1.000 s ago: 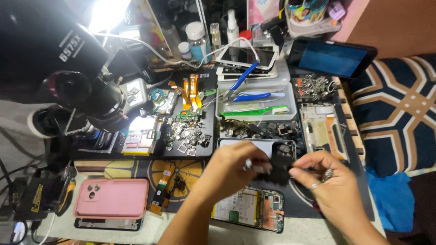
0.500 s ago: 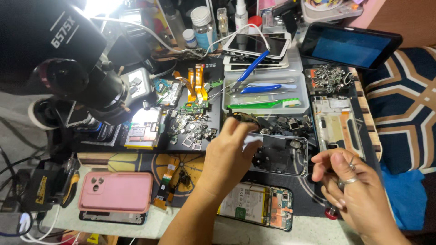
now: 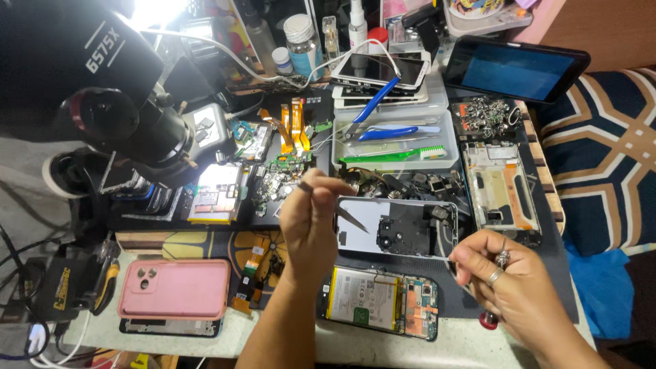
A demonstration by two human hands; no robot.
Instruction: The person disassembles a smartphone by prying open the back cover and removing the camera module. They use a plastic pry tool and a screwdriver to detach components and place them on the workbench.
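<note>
A crowded repair bench with a pale top is seen from above, much of it covered by a dark work mat. A patterned cushion in navy, brown and white lies along its right edge, with blue cloth below it. A black microscope stands over the left side, under a bright lamp.

A clear plastic tray at the back holds blue-handled pliers, a second blue-handled tool and a green brush. Several phones are stacked behind it, and a dark tablet is propped to the right. Bottles are lined at the rear (their contents cannot be told). Loose metal parts are heaped just beside the tray.

The left hand is closed around tweezers, whose tips point down at an opened phone back housing on the mat. The right hand, with 2 rings visible, is pinched on a thin tool near the housing's right edge; what kind of tool cannot be told. An opened phone showing battery and circuit board lies between the 2 forearms. A pink phone case rests at the left, and a phone frame at the right.
</note>
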